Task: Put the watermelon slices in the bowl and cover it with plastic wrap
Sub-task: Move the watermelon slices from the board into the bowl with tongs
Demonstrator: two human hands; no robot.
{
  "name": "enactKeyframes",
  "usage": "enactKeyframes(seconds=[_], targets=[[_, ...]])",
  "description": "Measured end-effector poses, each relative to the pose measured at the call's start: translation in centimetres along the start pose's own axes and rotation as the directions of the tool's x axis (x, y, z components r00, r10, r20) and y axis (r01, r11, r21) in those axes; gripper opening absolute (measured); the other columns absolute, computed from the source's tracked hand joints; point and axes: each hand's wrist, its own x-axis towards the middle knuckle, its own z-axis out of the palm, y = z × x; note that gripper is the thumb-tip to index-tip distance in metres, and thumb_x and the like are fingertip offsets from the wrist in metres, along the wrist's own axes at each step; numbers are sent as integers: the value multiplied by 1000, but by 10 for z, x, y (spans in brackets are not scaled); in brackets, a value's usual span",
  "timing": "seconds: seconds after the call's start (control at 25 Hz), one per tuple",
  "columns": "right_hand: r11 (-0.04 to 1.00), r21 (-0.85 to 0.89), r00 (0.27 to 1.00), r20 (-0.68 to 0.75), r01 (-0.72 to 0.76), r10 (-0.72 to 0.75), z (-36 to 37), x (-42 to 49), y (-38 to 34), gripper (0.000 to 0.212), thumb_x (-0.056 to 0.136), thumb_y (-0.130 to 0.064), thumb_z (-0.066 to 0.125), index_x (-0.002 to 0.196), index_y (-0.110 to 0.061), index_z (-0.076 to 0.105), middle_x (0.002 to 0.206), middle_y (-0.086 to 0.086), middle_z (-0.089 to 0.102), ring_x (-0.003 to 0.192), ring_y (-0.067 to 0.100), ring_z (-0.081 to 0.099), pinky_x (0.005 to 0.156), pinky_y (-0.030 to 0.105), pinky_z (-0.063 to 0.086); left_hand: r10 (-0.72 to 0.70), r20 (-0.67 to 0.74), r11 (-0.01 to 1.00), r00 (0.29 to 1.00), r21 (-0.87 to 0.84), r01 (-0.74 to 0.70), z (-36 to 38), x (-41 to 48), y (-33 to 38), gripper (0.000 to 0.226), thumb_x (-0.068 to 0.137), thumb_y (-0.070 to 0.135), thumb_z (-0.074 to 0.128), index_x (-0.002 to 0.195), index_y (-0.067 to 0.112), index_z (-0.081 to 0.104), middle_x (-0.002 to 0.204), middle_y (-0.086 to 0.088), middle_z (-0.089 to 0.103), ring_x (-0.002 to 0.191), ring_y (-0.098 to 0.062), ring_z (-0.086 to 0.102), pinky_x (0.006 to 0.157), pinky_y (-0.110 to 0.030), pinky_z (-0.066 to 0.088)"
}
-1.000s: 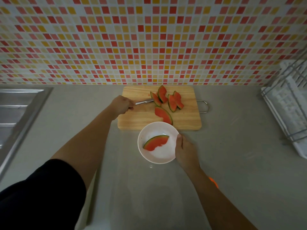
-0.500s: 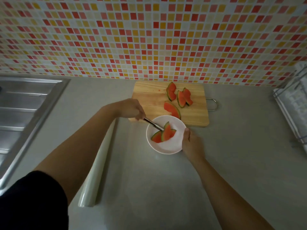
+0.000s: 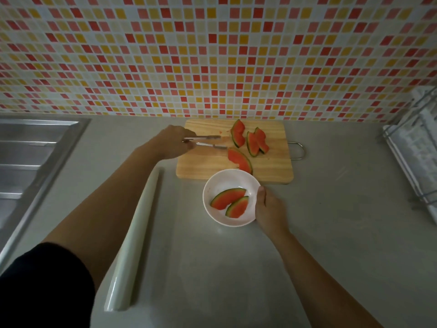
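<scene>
Watermelon slices [image 3: 253, 144] in the head view lie mostly on the cutting board [image 3: 203, 166], with two in the bowl [image 3: 214, 183] at the board's 6 o'clock edge. The nearest slice [image 3: 239, 160] lies at 3 o'clock from your left hand [image 3: 173, 144], long axis running 10 to 4 o'clock, just past the tips of the tongs [image 3: 205, 142] that hand grips, their arms parted. Your left arm reaches toward 1 o'clock; your right hand [image 3: 269, 209] holds the bowl's rim at its 4 o'clock side.
</scene>
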Motion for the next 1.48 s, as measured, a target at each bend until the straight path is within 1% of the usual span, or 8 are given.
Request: enactKeyframes(seconds=[0.12,0.28,0.44,0.68,0.92,1.12,1.28,1.48], targets=[[1000,-24,1000,-13,-9,9,3,3,1,49,99,-34,30,75,-4,61,77,18,66,76,35,61,63,32,40,-27,18,997,999,-66,28,24,19,-1,33,96,23,50,125,17,64,117,-14,66,104,-30,58,90,-34,42],[1000,-19,1000,1,-17,17,4,3,3,45,99,-35,30,69,-13,54,67,6,59,68,28,59,58,29,36,236,56,972,970,-3,-236,32,39,8,41,92,21,57,133,23,57,108,-11,62,104,-30,57,90,-37,43],[999,-21,999,6,-44,45,5,3,5,45,98,-38,30,69,-15,55,64,2,58,65,24,59,56,28,37,301,155,941,941,114,-320,22,57,12,42,91,24,58,133,28,56,109,-6,62,105,-25,56,89,-36,44],[999,-41,1000,2,-14,14,4,3,5,44,98,-37,30,67,-16,52,61,0,56,63,24,57,54,28,34,235,184,957,954,127,-260,16,55,12,39,92,22,53,130,25,60,107,-10,64,103,-28,56,88,-36,45],[996,-86,999,39,32,-29,3,6,7,39,98,-40,25,74,-24,51,64,-6,54,69,22,57,64,29,37,144,111,983,983,102,-155,18,18,0,28,87,23,58,110,15,72,80,1,64,65,-11,53,59,-21,41],[996,-87,999,26,25,-23,4,7,5,39,98,-39,26,72,-24,51,59,-10,51,64,18,55,59,27,36,235,129,953,963,162,-255,20,18,5,35,90,23,57,125,20,64,99,-9,70,88,-24,61,79,-34,50],[994,-107,999,16,32,-30,3,6,6,39,99,-37,27,74,-21,52,58,-11,48,61,16,51,56,27,32,269,135,954,954,96,-283,27,27,6,33,91,17,55,121,19,67,88,-9,70,83,-23,58,74,-34,50],[994,-100,999,34,35,-32,3,6,7,37,99,-38,25,79,-23,52,64,-7,52,67,18,52,62,27,35,-36,31,980,999,-193,41,46,27,-6,26,91,24,58,112,20,73,90,8,62,85,-15,54,79,-24,38]])
